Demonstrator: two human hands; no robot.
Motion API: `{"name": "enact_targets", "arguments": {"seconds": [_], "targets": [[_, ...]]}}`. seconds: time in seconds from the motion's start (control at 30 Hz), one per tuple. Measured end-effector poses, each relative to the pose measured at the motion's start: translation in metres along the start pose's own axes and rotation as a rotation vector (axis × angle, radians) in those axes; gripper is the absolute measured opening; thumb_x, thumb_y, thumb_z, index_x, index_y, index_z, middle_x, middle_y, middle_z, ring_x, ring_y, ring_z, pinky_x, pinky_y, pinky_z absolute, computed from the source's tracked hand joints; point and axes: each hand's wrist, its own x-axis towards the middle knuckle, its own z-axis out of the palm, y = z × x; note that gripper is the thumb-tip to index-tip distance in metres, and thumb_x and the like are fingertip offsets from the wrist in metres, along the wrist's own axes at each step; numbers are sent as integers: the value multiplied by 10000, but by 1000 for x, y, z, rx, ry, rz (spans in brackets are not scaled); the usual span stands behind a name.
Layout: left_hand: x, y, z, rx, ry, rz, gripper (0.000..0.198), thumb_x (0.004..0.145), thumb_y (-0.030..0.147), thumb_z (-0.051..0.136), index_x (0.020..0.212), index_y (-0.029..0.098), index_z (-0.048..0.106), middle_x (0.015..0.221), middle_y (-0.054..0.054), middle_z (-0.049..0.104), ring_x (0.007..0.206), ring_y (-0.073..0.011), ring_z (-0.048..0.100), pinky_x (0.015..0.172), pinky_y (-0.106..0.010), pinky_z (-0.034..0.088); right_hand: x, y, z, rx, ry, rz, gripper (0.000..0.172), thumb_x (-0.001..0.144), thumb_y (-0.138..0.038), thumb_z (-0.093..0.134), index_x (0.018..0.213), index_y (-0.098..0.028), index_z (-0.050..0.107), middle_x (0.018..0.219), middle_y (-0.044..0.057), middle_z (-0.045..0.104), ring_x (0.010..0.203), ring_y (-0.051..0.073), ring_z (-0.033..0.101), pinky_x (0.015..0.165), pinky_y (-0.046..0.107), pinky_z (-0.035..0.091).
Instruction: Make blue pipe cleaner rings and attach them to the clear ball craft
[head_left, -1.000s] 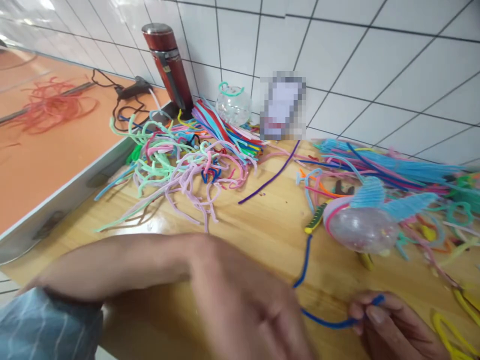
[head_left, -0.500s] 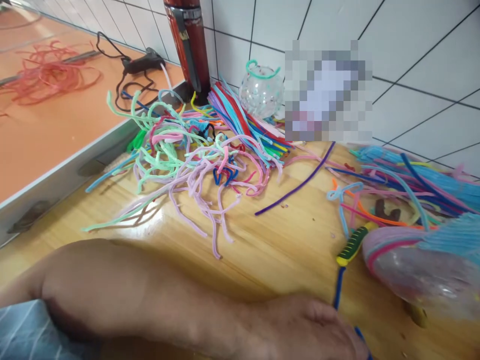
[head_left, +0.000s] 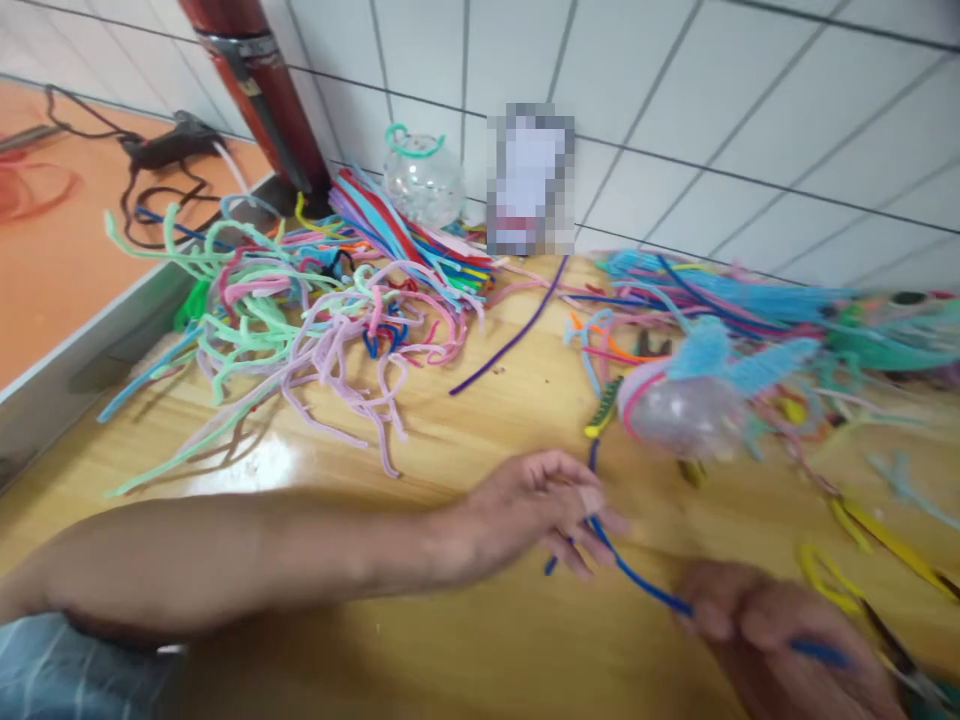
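My left hand (head_left: 536, 510) reaches across the wooden table (head_left: 480, 440), its fingertips pinched on a dark blue pipe cleaner (head_left: 634, 578). My right hand (head_left: 772, 630), blurred at the lower right, is closed round the other end of the same blue pipe cleaner. Just beyond the hands lies a clear plastic ball (head_left: 690, 415) wrapped in pink and light blue pipe cleaners.
A tangle of pastel pipe cleaners (head_left: 315, 320) covers the left of the table, with a second clear ball (head_left: 424, 180) and a red flask (head_left: 255, 80) by the tiled wall. More pipe cleaners (head_left: 787, 310) spread at the right. Yellow pieces (head_left: 862, 590) lie near my right hand. An orange surface (head_left: 52, 270) adjoins at the left.
The view has pulled back and shifted right. My left hand has moved up from the bottom edge, and my right hand has come back into view holding the blue pipe cleaner.
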Motion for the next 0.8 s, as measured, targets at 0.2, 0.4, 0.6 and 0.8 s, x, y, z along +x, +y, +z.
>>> {"name": "enact_targets", "arguments": {"seconds": [0.2,0.4,0.6,0.8], "targets": [[-9,22,17,51,-103,105,429,742,324,949,1060,159,714,1071,-84,814,918,-180,800,787,-263,635,27,-48,60,183,1,-200,166,810,-452,873,828,-301,806,762,33,774,652,181,714,573,293,576],[-16,24,39,190,-74,206,304,738,285,945,947,134,783,1100,-82,809,907,-173,794,770,-246,639,33,-54,56,329,31,-184,248,774,-465,904,852,-291,744,842,-10,791,663,153,725,588,278,585],[-19,13,54,191,-82,272,444,724,363,961,1018,140,715,971,-76,809,785,-167,800,686,-233,652,30,-64,54,329,-5,-167,334,737,-494,920,846,-254,715,826,-6,775,645,136,717,558,241,573],[-9,1,59,257,-3,331,594,638,511,984,887,159,575,858,-43,785,676,-174,788,559,-222,632,21,-72,57,319,46,-129,451,625,-531,977,837,-222,726,774,-11,753,605,112,697,525,204,546]]}}
